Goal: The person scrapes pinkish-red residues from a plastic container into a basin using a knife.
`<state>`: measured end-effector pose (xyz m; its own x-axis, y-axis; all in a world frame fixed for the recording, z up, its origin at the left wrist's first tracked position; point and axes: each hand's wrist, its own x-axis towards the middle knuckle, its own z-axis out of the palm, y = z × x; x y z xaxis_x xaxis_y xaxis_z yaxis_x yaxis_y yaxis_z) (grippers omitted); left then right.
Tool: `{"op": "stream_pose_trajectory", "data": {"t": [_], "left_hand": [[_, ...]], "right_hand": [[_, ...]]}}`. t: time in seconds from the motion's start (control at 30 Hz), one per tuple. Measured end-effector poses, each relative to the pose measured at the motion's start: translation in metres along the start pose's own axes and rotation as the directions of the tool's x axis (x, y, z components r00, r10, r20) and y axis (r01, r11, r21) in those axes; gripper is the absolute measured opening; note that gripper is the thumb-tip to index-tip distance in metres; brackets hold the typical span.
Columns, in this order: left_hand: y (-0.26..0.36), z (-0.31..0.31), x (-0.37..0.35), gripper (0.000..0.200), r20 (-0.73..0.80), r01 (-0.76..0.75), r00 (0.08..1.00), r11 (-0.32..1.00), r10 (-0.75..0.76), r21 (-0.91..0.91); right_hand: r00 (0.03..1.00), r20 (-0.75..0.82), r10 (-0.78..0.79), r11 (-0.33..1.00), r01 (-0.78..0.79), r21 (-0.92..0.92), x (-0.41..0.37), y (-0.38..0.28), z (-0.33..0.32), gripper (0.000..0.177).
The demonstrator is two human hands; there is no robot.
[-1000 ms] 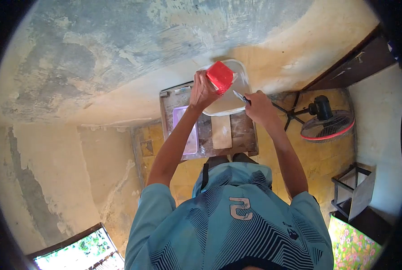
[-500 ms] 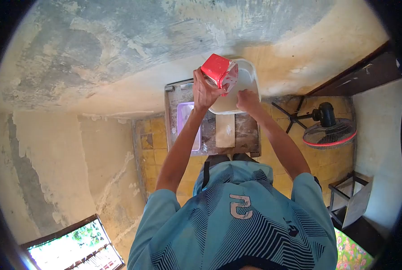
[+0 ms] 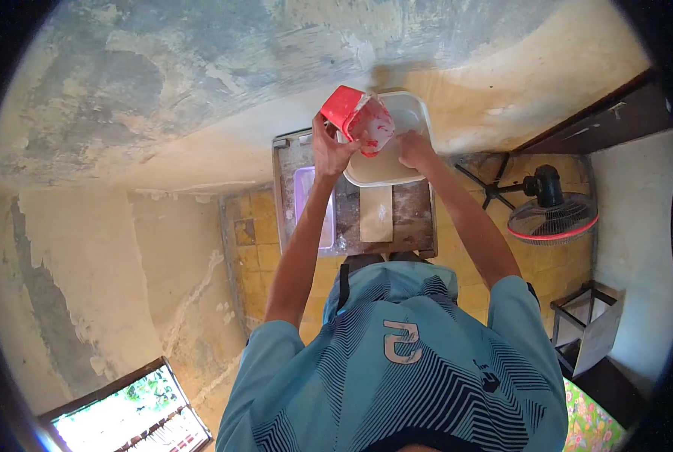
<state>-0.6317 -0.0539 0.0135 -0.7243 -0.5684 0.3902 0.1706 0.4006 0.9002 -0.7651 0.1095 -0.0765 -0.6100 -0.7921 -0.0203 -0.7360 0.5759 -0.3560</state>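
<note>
1. Far left and low down is a window with green outside, set in a patchy, peeling wall.
2. The purple tray lies along the left side of the worktop, just below my left hand.
3. My left hand is raised over the worktop's far left corner. Its fingers are wrapped around the red carton from below, gripping it.
4. The carton is in the air and tilted. Its torn open end points right and down, over the left rim of the basin.
5. A pale wooden board lies on the worktop between the tray and the right edge. Its far end touches the basin or slips under it; I cannot tell which.
6. The white basin sits at the far end of the worktop and reaches past its right edge.
7. My right hand is over the basin's right side, just beside the carton's open end. Its fingers are curled, but I cannot tell whether they grip anything.
8. Well to the right, a fan with a red-rimmed cage stands on the yellow tiled floor.
</note>
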Motion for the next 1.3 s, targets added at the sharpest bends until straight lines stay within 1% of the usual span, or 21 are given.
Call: {"op": "stream_pose_trajectory", "data": {"t": [0.03, 0.1, 0.13, 0.17, 0.2, 0.23, 0.3, 0.33, 0.4, 0.43, 0.53, 0.6, 0.63, 0.7, 0.73, 0.8, 0.9, 1.0, 1.1, 1.2, 1.3], "left_hand": [[0.001, 0.0, -0.001, 0.093, 0.014, 0.025, 1.0, 1.0, -0.025, -0.006], [0.004, -0.002, -0.005, 0.095, 0.04, 0.08, 0.996, 0.997, -0.079, -0.016], [0.007, -0.002, -0.006, 0.096, 0.057, 0.049, 0.997, 0.998, -0.051, 0.044], [0.009, -0.002, -0.006, 0.097, 0.076, 0.018, 0.997, 0.994, -0.026, 0.105], [0.009, -0.002, -0.008, 0.099, 0.094, -0.012, 0.996, 0.986, -0.004, 0.164], [0.006, -0.001, -0.008, 0.102, 0.113, -0.011, 0.994, 0.99, -0.006, 0.144], [-0.004, 0.002, -0.009, 0.108, 0.161, -0.004, 0.987, 0.995, -0.013, 0.104], [-0.008, 0.004, -0.009, 0.108, 0.169, -0.031, 0.986, 0.989, 0.006, 0.147], [-0.008, 0.005, -0.01, 0.108, 0.192, -0.086, 0.981, 0.969, 0.041, 0.233], [-0.004, 0.004, -0.008, 0.107, 0.238, -0.088, 0.971, 0.957, 0.02, 0.277], [0.01, -0.002, -0.002, 0.105, 0.353, -0.076, 0.932, 0.911, -0.079, 0.404], [0.009, -0.003, 0.006, 0.104, 0.403, -0.054, 0.9, 0.873, -0.168, 0.485], [-0.001, -0.003, 0.009, 0.104, 0.412, -0.036, 0.889, 0.866, -0.2, 0.5], [-0.019, -0.001, 0.012, 0.106, 0.429, -0.005, 0.864, 0.849, -0.262, 0.529], [-0.021, -0.001, 0.011, 0.104, 0.419, 0.003, 0.861, 0.827, -0.288, 0.562], [-0.021, 0.003, 0.01, 0.101, 0.403, 0.015, 0.851, 0.782, -0.336, 0.623], [-0.016, 0.007, 0.009, 0.095, 0.366, 0.038, 0.859, 0.757, -0.359, 0.652], [-0.019, 0.006, 0.011, 0.093, 0.378, 0.015, 0.859, 0.755, -0.345, 0.656], [-0.016, 0.008, 0.012, 0.095, 0.365, 0.054, 0.836, 0.723, -0.409, 0.689], [-0.019, 0.007, 0.012, 0.09, 0.38, 0.04, 0.832, 0.727, -0.405, 0.686], [-0.017, 0.007, 0.013, 0.075, 0.364, 0.045, 0.842, 0.725, -0.397, 0.687]], "right_hand": [[0.999, -0.053, -0.013, 0.999, 0.015, 0.029, 0.001, 0.004, 0.001, 0.033], [0.99, -0.131, 0.059, 0.989, -0.04, 0.143, 0.012, 0.003, 0.0, 0.032], [0.981, -0.168, 0.095, 0.977, -0.06, 0.202, 0.015, -0.008, -0.012, 0.031], [0.973, -0.22, 0.07, 0.964, -0.009, 0.266, 0.012, -0.013, -0.026, 0.03], [0.962, -0.271, 0.047, 0.945, 0.045, 0.325, -0.001, -0.026, -0.058, 0.029], [0.947, -0.319, 0.023, 0.921, 0.104, 0.376, -0.007, -0.033, -0.078, 0.028], [0.986, -0.166, 0.0, 0.924, 0.064, 0.378, -0.007, -0.03, -0.081, 0.017], [0.996, -0.092, -0.008, 0.926, 0.042, 0.375, -0.006, -0.025, -0.082, 0.014], [0.994, -0.108, 0.026, 0.949, 0.01, 0.315, -0.008, -0.018, -0.075, 0.014], [0.992, -0.118, 0.039, 0.959, -0.003, 0.284, -0.008, -0.015, -0.072, 0.014], [0.998, -0.056, 0.028, 0.95, -0.01, 0.313, -0.016, -0.012, -0.071, 0.016], [0.992, -0.125, -0.008, 0.966, 0.04, 0.254, -0.018, -0.01, -0.062, 0.014], [0.987, -0.159, -0.03, 0.973, 0.065, 0.223, -0.018, -0.009, -0.057, 0.013], [0.993, -0.12, -0.02, 0.98, 0.043, 0.192, -0.014, -0.007, -0.05, 0.013], [0.995, -0.1, -0.014, 0.984, 0.032, 0.177, -0.012, -0.006, -0.048, 0.013], [0.993, -0.112, -0.02, 0.987, 0.037, 0.154, -0.013, -0.004, -0.045, 0.014], [0.995, -0.102, -0.012, 0.988, 0.027, 0.155, -0.014, -0.005, -0.044, 0.015], [0.998, -0.061, 0.017, 0.986, -0.007, 0.166, -0.013, -0.005, -0.044, 0.016], [0.999, -0.041, 0.021, 0.986, -0.014, 0.164, -0.01, -0.004, -0.043, 0.016], [0.999, -0.026, 0.027, 0.988, -0.023, 0.154, -0.011, -0.004, -0.046, 0.016], [0.998, -0.056, 0.016, 0.984, -0.006, 0.175, -0.015, -0.008, -0.055, 0.018]]}}
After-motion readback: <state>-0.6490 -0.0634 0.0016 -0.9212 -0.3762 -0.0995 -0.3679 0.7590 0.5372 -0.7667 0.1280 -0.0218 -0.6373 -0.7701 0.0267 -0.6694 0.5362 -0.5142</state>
